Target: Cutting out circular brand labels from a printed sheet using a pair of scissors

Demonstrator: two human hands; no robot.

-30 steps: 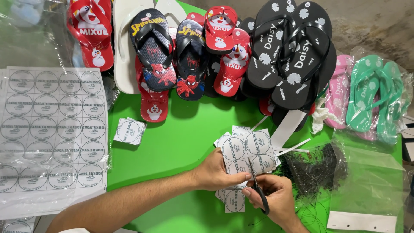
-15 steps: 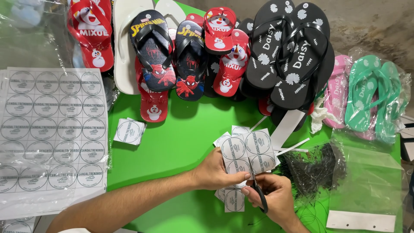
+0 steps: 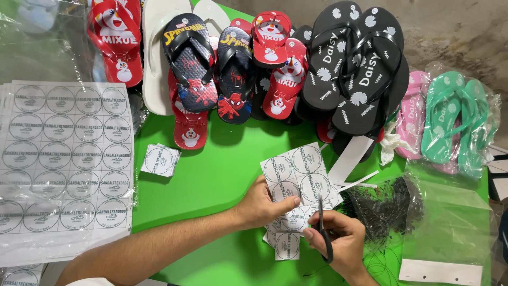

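**Scissors partway into a sheet of round labels**

Head view: the left hand [image 3: 264,205] pinches a white paper sheet printed with round grey-ringed labels [image 3: 299,177], thumb on top and fingers curled beneath, so it is clamped on the sheet's lower left part. The sheet sits just above the bright green tabletop [image 3: 217,175], near its middle. The right hand [image 3: 338,241] is closed around the dark handles of a pair of black scissors [image 3: 323,225], whose blades point upward into the sheet between two columns of circles; whether the blades are open or shut at the tip I cannot tell. Small cut label squares [image 3: 287,244] lie under and between the hands, and another small pile of squares [image 3: 160,160] rests apart to the left. A large uncut label sheet in clear plastic [image 3: 63,164] lies at the far left. Rows of printed rubber flip-flops [image 3: 238,69] line the table's far edge, and a bag of thin black ties [image 3: 383,206] sits just right of the scissors.

Judging from the grip, the cut line runs close to the printed rings: a slight tilt of the blades could nick a circle, and the left thumb lies near the blade path, so a slip could catch it. The loose squares could also slide under the sheet and get cut
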